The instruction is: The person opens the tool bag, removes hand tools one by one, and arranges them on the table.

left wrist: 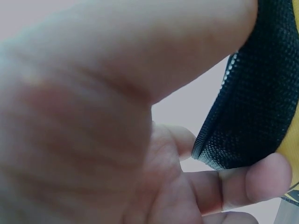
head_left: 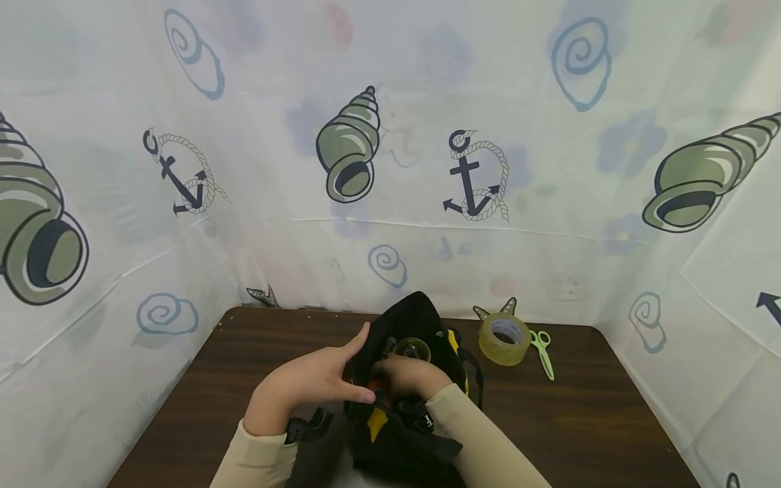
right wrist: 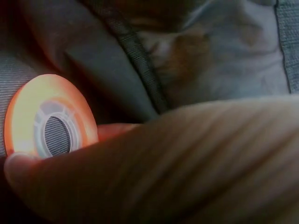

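A black bag with yellow trim [head_left: 417, 313] stands open on the table, a zipper along its rim in the left wrist view. My left hand [head_left: 314, 379] holds the bag's left side, thumb at the opening and fingers along the outer wall. Inside the bag is my right hand [head_left: 411, 376], its fingers partly hidden in the head view. The right wrist view shows it pinching a roll of orange tape [right wrist: 22, 119] by the edge, against the grey lining. A yellowish ring-shaped thing [head_left: 424, 343] lies in the bag beyond the right hand.
A roll of clear yellowish tape [head_left: 502, 351] stands on the brown table [head_left: 586, 407] right of the bag, next to light green scissors [head_left: 544, 354]. Dark items [head_left: 417, 415] sit in the bag's near part. A printed white curtain [head_left: 268, 169] surrounds the table.
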